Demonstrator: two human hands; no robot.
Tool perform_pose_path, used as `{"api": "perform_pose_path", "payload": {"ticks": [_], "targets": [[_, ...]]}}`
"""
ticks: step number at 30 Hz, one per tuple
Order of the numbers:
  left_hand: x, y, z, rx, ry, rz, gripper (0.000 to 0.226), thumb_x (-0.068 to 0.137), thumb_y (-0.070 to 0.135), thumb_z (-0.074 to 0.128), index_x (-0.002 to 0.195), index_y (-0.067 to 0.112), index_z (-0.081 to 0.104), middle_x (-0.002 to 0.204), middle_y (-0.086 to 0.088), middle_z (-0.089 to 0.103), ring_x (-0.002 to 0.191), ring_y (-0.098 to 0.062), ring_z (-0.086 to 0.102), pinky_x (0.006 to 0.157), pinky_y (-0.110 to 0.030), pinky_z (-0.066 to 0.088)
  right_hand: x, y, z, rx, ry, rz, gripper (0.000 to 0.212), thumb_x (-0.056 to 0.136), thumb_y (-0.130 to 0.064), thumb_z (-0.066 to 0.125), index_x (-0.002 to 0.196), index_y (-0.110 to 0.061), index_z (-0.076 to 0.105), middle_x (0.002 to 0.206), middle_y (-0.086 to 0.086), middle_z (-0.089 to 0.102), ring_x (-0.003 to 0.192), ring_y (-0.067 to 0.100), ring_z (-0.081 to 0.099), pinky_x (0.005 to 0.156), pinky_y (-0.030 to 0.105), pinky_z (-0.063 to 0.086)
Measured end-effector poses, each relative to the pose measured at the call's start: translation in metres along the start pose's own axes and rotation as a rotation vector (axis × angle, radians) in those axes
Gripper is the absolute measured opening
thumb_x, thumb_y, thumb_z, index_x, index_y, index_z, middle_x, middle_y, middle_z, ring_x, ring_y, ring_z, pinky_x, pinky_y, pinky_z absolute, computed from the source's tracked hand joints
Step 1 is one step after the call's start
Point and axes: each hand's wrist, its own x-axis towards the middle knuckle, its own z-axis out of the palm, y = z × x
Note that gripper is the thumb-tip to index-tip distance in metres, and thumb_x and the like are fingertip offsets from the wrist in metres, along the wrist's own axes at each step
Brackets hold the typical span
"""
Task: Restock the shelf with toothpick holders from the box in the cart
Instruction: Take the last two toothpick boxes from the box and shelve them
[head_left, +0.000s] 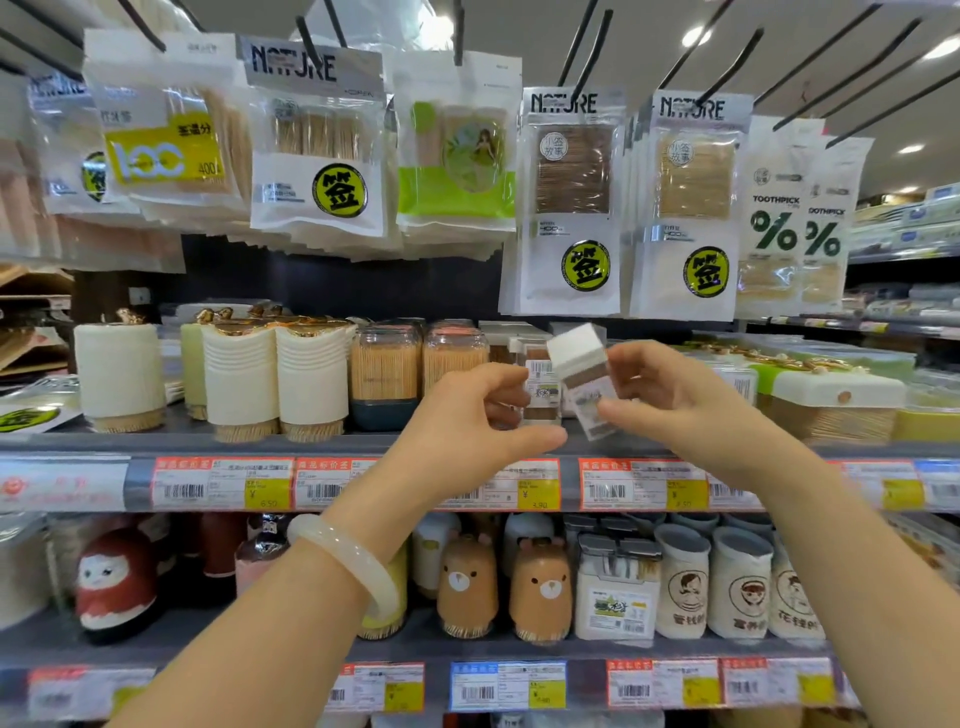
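On the shelf (311, 447), filled toothpick holders (384, 371) are already lined up. An upright clear holder (540, 387) is pinched by the left hand (467, 415); a tilted white-capped toothpick holder (584, 379) is gripped above the shelf by the right hand (670, 400), not yet placed. The cart is unseen.

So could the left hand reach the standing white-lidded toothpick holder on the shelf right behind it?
Probably yes. The left hand is already right beside that standing holder, with nothing visible between them; the tilted holder in the right hand sits just to its right.
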Motion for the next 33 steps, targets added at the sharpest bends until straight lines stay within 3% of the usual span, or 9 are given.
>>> {"api": "perform_pose_path", "payload": {"ticks": [5, 12, 15, 20, 23, 25, 28, 30, 33], "targets": [[0.003, 0.003, 0.002, -0.042, 0.050, 0.037, 0.030, 0.080, 0.029, 0.072, 0.108, 0.023, 0.061, 0.099, 0.012, 0.067, 0.090, 0.000, 0.063, 0.082, -0.020, 0.053, 0.005, -0.005, 0.016, -0.004, -0.047, -0.036, 0.040, 0.080, -0.020, 0.072, 0.117, -0.019, 0.055, 0.109, -0.005, 0.065, 0.104, 0.003, 0.061, 0.093, 0.031, 0.051], [0.004, 0.001, -0.006, 0.030, 0.066, -0.016, 0.036, 0.084, 0.032, 0.067, 0.116, 0.024, 0.052, 0.102, 0.011, 0.062, 0.094, -0.004, 0.060, 0.082, -0.023, 0.052, 0.012, -0.009, 0.019, -0.114, 0.012, -0.042, 0.040, 0.072, -0.042, 0.073, 0.108, -0.026, 0.066, 0.097, -0.012, 0.066, 0.090, 0.000, 0.060, 0.080, 0.022, 0.047], [0.004, 0.002, -0.010, 0.175, 0.107, -0.026, 0.037, 0.088, 0.035, 0.061, 0.121, 0.021, 0.056, 0.106, 0.009, 0.063, 0.097, -0.006, 0.059, 0.086, -0.027, 0.051, 0.016, -0.007, 0.014, -0.069, 0.143, -0.079, 0.016, 0.083, -0.031, 0.067, 0.097, -0.035, 0.062, 0.097, -0.014, 0.062, 0.089, -0.001, 0.058, 0.082, 0.023, 0.048], [0.003, 0.010, -0.011, 0.312, 0.165, -0.048, 0.034, 0.090, 0.035, 0.059, 0.121, 0.020, 0.060, 0.110, 0.004, 0.064, 0.101, -0.014, 0.058, 0.089, -0.032, 0.049, 0.026, -0.001, 0.025, -0.319, 0.121, -0.107, 0.048, 0.093, -0.011, 0.054, 0.136, -0.030, 0.045, 0.123, -0.004, 0.043, 0.107, 0.011, 0.050, 0.087, 0.025, 0.041], [0.001, 0.011, -0.010, 0.282, 0.189, -0.036, 0.034, 0.091, 0.033, 0.059, 0.124, 0.024, 0.058, 0.108, 0.011, 0.061, 0.101, -0.009, 0.056, 0.083, -0.023, 0.044, 0.029, -0.003, 0.034, -0.394, 0.047, -0.129, 0.061, 0.092, -0.015, 0.059, 0.145, -0.031, 0.033, 0.138, -0.004, 0.036, 0.123, 0.012, 0.039, 0.101, 0.024, 0.034], [-0.002, 0.010, -0.009, 0.268, 0.211, -0.013, 0.033, 0.091, 0.031, 0.059, 0.124, 0.025, 0.058, 0.102, 0.015, 0.057, 0.100, -0.006, 0.054, 0.077, -0.017, 0.040, 0.029, -0.005, 0.034, -0.431, 0.054, -0.163, 0.060, 0.090, -0.020, 0.062, 0.143, -0.028, 0.037, 0.143, -0.003, 0.034, 0.131, 0.013, 0.034, 0.107, 0.025, 0.028], [-0.004, 0.003, -0.011, 0.187, 0.251, -0.039, 0.034, 0.091, 0.030, 0.059, 0.124, 0.023, 0.058, 0.105, 0.014, 0.058, 0.096, -0.003, 0.052, 0.070, -0.009, 0.037, 0.027, -0.011, 0.029, -0.395, 0.179, -0.196, 0.039, 0.083, -0.026, 0.070, 0.118, -0.020, 0.055, 0.132, 0.000, 0.049, 0.123, 0.017, 0.043, 0.097, 0.026, 0.034], [-0.006, -0.002, -0.012, 0.134, 0.267, -0.071, 0.034, 0.090, 0.030, 0.060, 0.123, 0.021, 0.058, 0.105, 0.013, 0.060, 0.089, 0.001, 0.053, 0.063, -0.004, 0.036, 0.022, -0.013, 0.024, -0.349, 0.271, -0.176, 0.031, 0.078, -0.026, 0.074, 0.100, -0.017, 0.053, 0.117, 0.000, 0.057, 0.110, 0.017, 0.051, 0.085, 0.025, 0.037], [-0.006, -0.007, -0.014, 0.113, 0.284, -0.102, 0.035, 0.089, 0.033, 0.061, 0.121, 0.020, 0.059, 0.101, 0.013, 0.061, 0.082, 0.004, 0.053, 0.060, -0.005, 0.036, 0.015, -0.011, 0.013, -0.331, 0.307, -0.132, 0.040, 0.075, -0.029, 0.077, 0.103, -0.019, 0.049, 0.095, -0.012, 0.053, 0.095, 0.014, 0.051, 0.074, 0.019, 0.037]]}}
